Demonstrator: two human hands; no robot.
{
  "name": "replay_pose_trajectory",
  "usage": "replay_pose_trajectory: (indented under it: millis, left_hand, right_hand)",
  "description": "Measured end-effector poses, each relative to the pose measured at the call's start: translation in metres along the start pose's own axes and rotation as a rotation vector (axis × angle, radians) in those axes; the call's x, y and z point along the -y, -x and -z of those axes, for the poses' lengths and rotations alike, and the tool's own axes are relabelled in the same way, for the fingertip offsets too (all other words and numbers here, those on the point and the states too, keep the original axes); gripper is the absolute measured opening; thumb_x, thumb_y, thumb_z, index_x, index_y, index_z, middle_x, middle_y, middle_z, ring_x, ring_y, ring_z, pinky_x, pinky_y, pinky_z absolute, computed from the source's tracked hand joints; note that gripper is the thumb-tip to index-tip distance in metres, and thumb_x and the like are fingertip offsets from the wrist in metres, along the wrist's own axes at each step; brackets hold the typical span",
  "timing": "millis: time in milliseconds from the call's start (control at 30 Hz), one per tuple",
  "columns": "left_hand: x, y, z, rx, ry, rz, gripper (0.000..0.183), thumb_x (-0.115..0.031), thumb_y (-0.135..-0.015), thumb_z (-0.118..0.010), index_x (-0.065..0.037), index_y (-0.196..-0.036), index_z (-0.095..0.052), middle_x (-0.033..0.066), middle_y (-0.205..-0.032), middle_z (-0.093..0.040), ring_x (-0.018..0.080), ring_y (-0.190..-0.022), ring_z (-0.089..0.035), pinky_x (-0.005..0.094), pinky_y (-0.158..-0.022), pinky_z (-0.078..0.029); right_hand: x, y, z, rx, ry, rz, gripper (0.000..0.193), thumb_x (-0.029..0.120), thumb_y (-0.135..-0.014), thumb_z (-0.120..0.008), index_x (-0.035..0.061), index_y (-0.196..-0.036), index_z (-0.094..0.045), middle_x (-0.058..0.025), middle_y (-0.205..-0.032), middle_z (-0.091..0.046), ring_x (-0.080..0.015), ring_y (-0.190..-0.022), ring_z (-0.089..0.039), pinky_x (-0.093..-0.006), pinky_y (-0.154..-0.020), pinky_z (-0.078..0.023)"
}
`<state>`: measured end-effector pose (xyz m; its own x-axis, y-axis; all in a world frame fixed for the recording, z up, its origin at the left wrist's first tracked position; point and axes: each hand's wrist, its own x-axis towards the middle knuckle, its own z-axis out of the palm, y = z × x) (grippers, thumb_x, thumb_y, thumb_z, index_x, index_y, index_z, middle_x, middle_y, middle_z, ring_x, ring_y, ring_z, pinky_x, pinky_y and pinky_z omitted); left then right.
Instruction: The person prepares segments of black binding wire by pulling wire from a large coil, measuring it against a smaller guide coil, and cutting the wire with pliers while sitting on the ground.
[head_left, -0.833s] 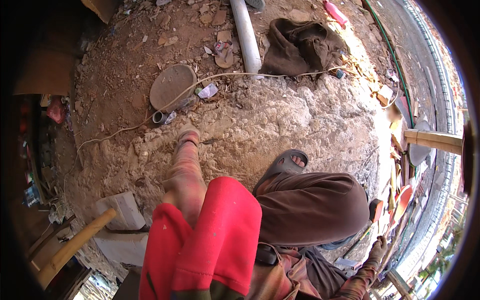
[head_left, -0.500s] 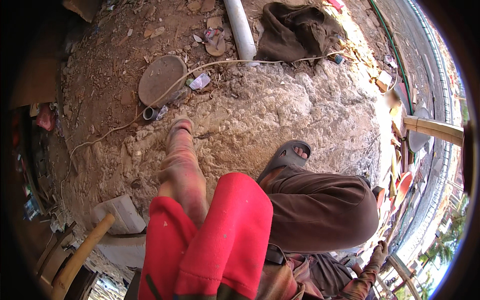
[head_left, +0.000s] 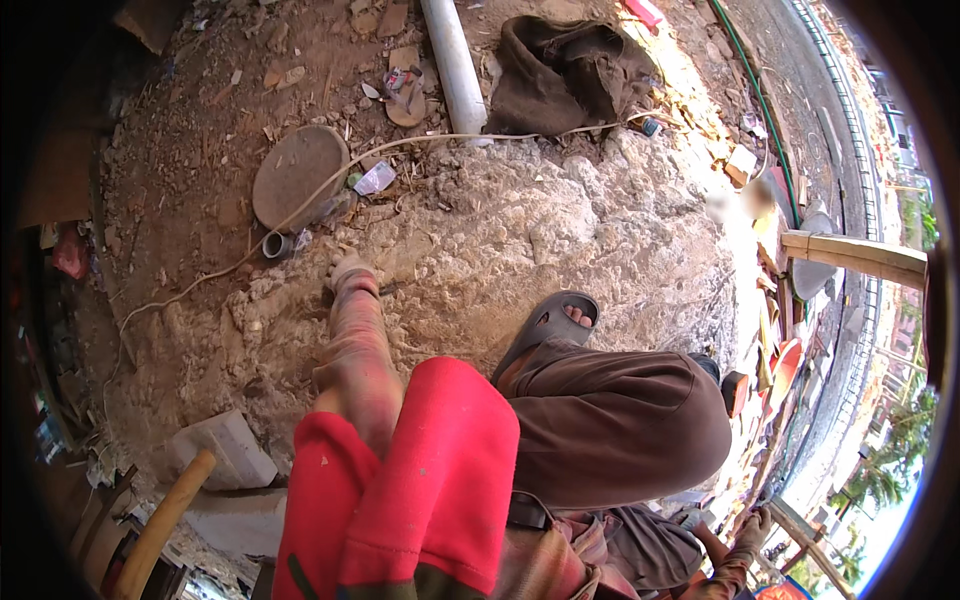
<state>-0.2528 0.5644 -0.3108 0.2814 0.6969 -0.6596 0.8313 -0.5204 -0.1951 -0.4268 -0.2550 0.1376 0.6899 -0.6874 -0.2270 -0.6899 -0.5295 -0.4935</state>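
My left hand [head_left: 347,268], small and dusty at the end of a stained reddish sleeve [head_left: 358,330], reaches down to the rough pale ground [head_left: 480,230]. Its fingers look apart, with nothing visible in them. A short grey pipe piece [head_left: 276,246] and a round flat brown disc [head_left: 300,178] lie just beyond. Far down on the right, my right hand [head_left: 752,530] appears curled beside a wooden post [head_left: 803,540]; what it grips, if anything, is hidden. My bent right leg in brown trousers [head_left: 620,430] and a grey sandal [head_left: 545,325] stands between the hands.
A pale cable [head_left: 440,136] crosses the ground below a white pipe [head_left: 455,70] and a dark crumpled cloth [head_left: 570,75]. A wooden pole [head_left: 165,520] and a pale block [head_left: 225,450] stand at lower left. A wooden beam [head_left: 855,255] juts in at right.
The view has shifted, so the surroundings sit farther left and slightly lower. My left hand's fingers show more than before. The right hand stays by the post, and something orange appears at the lower right edge.
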Motion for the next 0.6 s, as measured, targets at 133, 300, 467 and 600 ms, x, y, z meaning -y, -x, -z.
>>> replay_pose_trajectory:
  millis: [133, 300, 467, 600]
  left_hand:
    - [0.014, 0.053, 0.013, -0.36, 0.064, -0.276, 0.05, -0.042, -0.087, -0.055, -0.019, -0.13, -0.044, 0.0131, -0.13, -0.048, 0.0334, -0.119, -0.047, 0.0493, -0.097, -0.037]
    - [-0.052, 0.093, 0.017, -0.702, 0.809, -0.692, 0.017, -0.02, -0.092, -0.049, -0.007, -0.101, -0.055, 0.0162, -0.098, -0.06, 0.0344, -0.08, -0.06, 0.0424, -0.071, -0.049]
    - [-0.153, 0.23, 0.132, -0.5, 1.312, -1.139, 0.009, -0.013, -0.091, -0.054, -0.005, -0.095, -0.055, 0.0088, -0.077, -0.055, 0.0193, -0.069, -0.055, 0.0327, -0.065, -0.047]
    - [-0.201, 0.351, 0.202, -0.201, 1.318, -1.54, 0.008, -0.011, -0.091, -0.056, -0.006, -0.096, -0.056, 0.0074, -0.074, -0.054, 0.0134, -0.067, -0.051, 0.0307, -0.063, -0.046]
  right_hand:
    - [0.037, 0.008, -0.023, -0.078, -0.017, -0.019, 0.018, 0.0, -0.084, -0.045, 0.0017, -0.094, -0.06, 0.0006, -0.08, -0.053, -0.0053, -0.061, -0.043, -0.0193, -0.051, -0.035]
    - [0.045, -0.04, -0.023, -0.19, -0.377, 0.298, 0.022, -0.005, -0.081, -0.042, 0.0014, -0.095, -0.058, -0.0006, -0.072, -0.05, -0.0039, -0.051, -0.04, -0.019, -0.042, -0.029]
    - [0.168, -0.04, -0.095, -0.066, -0.758, 0.448, 0.018, -0.001, -0.087, -0.043, 0.0041, -0.1, -0.056, 0.0015, -0.066, -0.05, -0.0036, -0.047, -0.037, -0.0184, -0.039, -0.028]
    - [0.283, 0.0, -0.154, 0.174, -1.049, 0.403, 0.014, 0.007, -0.091, -0.043, 0.0069, -0.098, -0.056, 0.0011, -0.064, -0.048, -0.0046, -0.044, -0.036, -0.0187, -0.037, -0.027]
